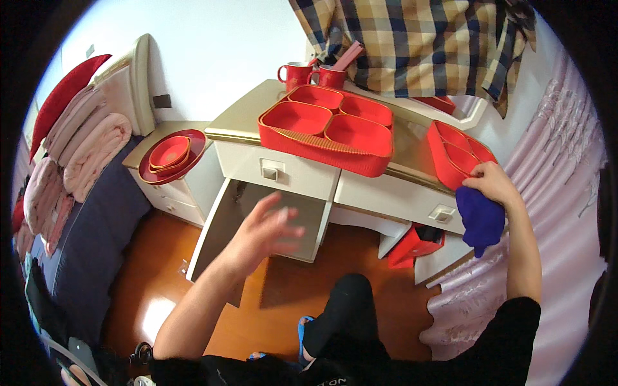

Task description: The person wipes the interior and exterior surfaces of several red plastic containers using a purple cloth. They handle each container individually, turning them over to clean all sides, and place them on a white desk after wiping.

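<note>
My right hand [493, 183] grips a purple cloth [480, 219] that hangs below the fingers. Its fingertips are at the near right corner of a small red divided tray [442, 164] with gold rims; whether they pinch the rim too I cannot tell. My left hand [270, 227], blurred, is in the air with its fingers apart and nothing in it, in front of the dressing table [244, 108]. Beyond it, a larger red box [323, 157] with several square compartments stands on the table, its front reaching over the edge.
An open cabinet door [210, 227] juts out below the drawers. Two red mugs [298, 75] stand at the back under a hanging checked shirt [425, 48]. Red dishes [169, 153] sit on the nightstand at left. A red bag [410, 248] lies under the table; a pink curtain [545, 193] hangs at right.
</note>
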The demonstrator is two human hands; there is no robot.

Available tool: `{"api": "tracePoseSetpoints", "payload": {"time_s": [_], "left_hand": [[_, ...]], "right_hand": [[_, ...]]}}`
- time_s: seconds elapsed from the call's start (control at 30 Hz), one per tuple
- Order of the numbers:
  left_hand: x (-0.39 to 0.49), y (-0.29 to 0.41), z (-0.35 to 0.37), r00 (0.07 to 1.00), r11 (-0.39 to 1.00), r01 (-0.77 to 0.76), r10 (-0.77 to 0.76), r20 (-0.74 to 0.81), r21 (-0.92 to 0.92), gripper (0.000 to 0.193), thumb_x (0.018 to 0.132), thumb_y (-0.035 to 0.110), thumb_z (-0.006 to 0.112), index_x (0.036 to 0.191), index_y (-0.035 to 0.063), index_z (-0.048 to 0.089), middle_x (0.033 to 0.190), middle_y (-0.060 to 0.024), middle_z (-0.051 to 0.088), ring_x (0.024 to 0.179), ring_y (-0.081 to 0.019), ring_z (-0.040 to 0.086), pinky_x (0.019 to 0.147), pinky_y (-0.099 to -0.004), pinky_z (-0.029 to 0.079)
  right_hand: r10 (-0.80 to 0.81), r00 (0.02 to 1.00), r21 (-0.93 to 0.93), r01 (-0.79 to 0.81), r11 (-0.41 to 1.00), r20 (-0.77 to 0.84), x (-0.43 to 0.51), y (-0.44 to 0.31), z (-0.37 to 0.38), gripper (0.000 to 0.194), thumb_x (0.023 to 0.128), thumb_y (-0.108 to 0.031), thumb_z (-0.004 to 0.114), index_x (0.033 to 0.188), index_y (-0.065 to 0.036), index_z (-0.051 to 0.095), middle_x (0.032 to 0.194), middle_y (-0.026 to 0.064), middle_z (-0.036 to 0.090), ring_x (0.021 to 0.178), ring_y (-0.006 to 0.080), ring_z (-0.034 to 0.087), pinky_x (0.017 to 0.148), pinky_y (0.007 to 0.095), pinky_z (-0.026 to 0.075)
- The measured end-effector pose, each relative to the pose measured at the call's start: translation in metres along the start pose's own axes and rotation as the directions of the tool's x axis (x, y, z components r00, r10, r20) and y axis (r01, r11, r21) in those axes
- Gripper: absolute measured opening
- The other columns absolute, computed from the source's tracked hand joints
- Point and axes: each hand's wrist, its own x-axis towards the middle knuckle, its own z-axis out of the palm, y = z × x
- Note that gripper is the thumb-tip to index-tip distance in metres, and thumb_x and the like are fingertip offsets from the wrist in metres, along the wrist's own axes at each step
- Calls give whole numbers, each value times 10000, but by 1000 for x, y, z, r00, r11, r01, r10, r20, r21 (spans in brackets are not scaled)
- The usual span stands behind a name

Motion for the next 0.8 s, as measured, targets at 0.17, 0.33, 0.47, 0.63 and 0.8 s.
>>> {"api": "tracePoseSetpoints", "payload": {"time_s": [0.17,0.33,0.47,0.63,0.8], "left_hand": [[96,43,29,958,931,67,-160,-238,-358,810,872,444,676,1425,42,242,1357,-240,356,1175,-394,509,977,-550,464],[124,46,48,976,910,-141,61,-211,-390,699,874,309,676,1384,31,286,1324,-215,429,1199,-424,491,1007,-590,440],[125,48,45,970,902,-131,30,-242,-412,619,876,238,651,1362,43,322,1300,-203,459,1190,-414,500,1005,-605,442],[112,52,38,952,910,-154,33,-303,-385,585,871,222,654,1340,48,352,1275,-192,491,1192,-401,505,994,-616,446],[100,56,14,931,905,-203,61,-359,-375,577,862,222,665,1324,40,371,1264,-184,506,1194,-382,509,971,-624,456]], "right_hand": [[-26,997,-122,17,992,-72,-17,-22,2,338,712,-305,736,855,2,721,846,209,688,811,349,664,769,429,505],[-6,990,-246,-29,969,-142,-24,-26,6,360,731,-328,729,908,-14,718,904,206,688,876,355,662,808,447,506],[-14,987,-268,-31,963,-162,-21,-20,12,363,738,-336,731,890,-7,705,885,214,679,871,364,657,796,463,504],[-29,985,-283,-21,959,-173,-21,-22,14,342,745,-330,729,846,-5,693,826,213,671,839,368,655,772,472,500],[-80,976,-283,20,959,-202,-22,-19,15,332,750,-318,730,832,1,687,789,209,665,820,374,654,762,473,498]]}}
